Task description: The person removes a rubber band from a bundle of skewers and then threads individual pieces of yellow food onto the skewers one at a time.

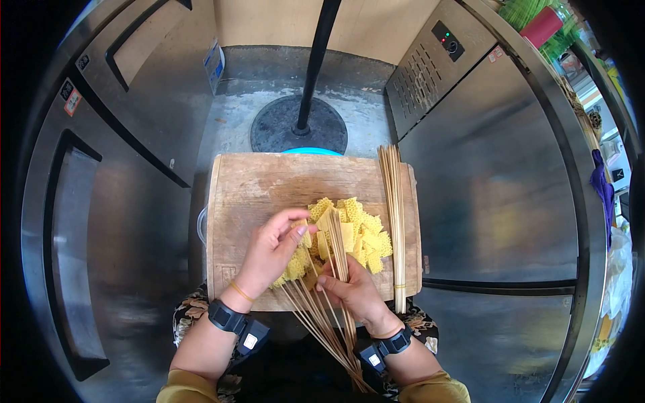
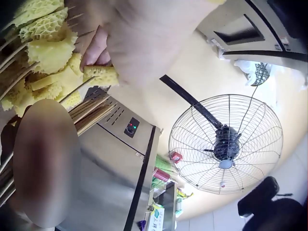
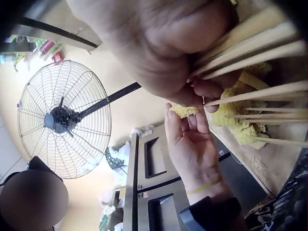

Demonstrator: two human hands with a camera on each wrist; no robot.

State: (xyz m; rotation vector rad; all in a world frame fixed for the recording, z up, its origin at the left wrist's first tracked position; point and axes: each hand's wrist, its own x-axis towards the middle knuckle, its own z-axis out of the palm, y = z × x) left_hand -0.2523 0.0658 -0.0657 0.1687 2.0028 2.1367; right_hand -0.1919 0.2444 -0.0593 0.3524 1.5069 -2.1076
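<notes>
My left hand (image 1: pixel 274 247) pinches a small yellow piece of honeycomb tripe (image 3: pixel 184 111) between thumb and fingers, above the left of a cutting board. My right hand (image 1: pixel 359 292) grips a bundle of bamboo skewers (image 1: pixel 338 245), points away from me. One separate skewer (image 3: pixel 260 94) runs from the right hand, its tip right at the pinched piece. A heap of loose honeycomb tripe (image 1: pixel 369 235) lies just beyond the right hand. Left of it, under the left hand, tripe pieces (image 1: pixel 293 267) sit on several skewers whose bare ends reach over the near edge.
A long bundle of bamboo skewers (image 1: pixel 394 221) lies along the right side of the wooden cutting board (image 1: pixel 248 178). Steel cabinets (image 1: pixel 497 174) stand on both sides. Beyond the board is a fan's round base (image 1: pixel 275 127); its wire cage (image 2: pixel 226 144) shows in the wrist views.
</notes>
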